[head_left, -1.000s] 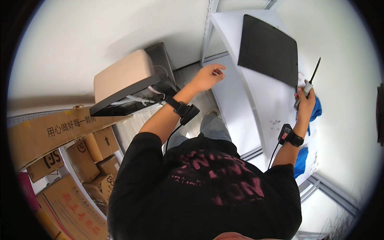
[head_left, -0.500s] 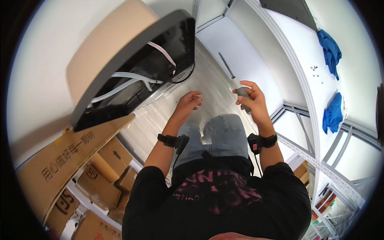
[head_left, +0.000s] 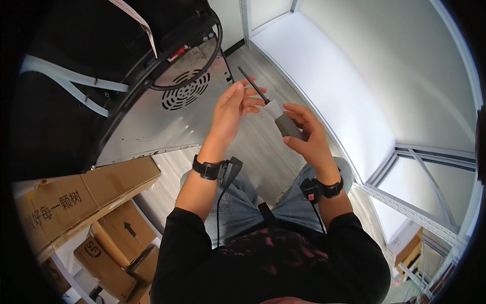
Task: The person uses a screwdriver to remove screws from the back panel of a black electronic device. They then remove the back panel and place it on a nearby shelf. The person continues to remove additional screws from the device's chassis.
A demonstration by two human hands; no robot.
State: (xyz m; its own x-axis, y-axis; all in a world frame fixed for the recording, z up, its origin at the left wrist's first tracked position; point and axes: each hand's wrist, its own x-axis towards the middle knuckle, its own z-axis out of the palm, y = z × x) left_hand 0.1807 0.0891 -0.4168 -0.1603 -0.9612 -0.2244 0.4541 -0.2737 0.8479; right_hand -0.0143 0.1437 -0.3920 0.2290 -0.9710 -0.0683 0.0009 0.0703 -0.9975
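A screwdriver (head_left: 277,114) with a grey and white handle and a thin black shaft is held in my right hand (head_left: 304,134). Its shaft points up and to the left, toward a metal appliance. My left hand (head_left: 230,109) is raised next to it, fingers spread, with the fingertips touching the shaft just above the handle. Both wrists wear black bands with small black devices and cables. The appliance (head_left: 167,109) lies tipped, its silver back panel with a round vent grille facing me, a black cable looped above the grille.
Brown cardboard boxes (head_left: 76,197) are stacked at the lower left. A white shelf or bench surface (head_left: 329,81) with a white metal frame (head_left: 405,197) runs along the right. My knees in blue jeans are below the hands, over a pale wooden floor (head_left: 263,157).
The view has swung down toward the appliance's back panel. Both hands have come together in front of me; the right hand still holds the screwdriver and the left hand has reached its shaft.
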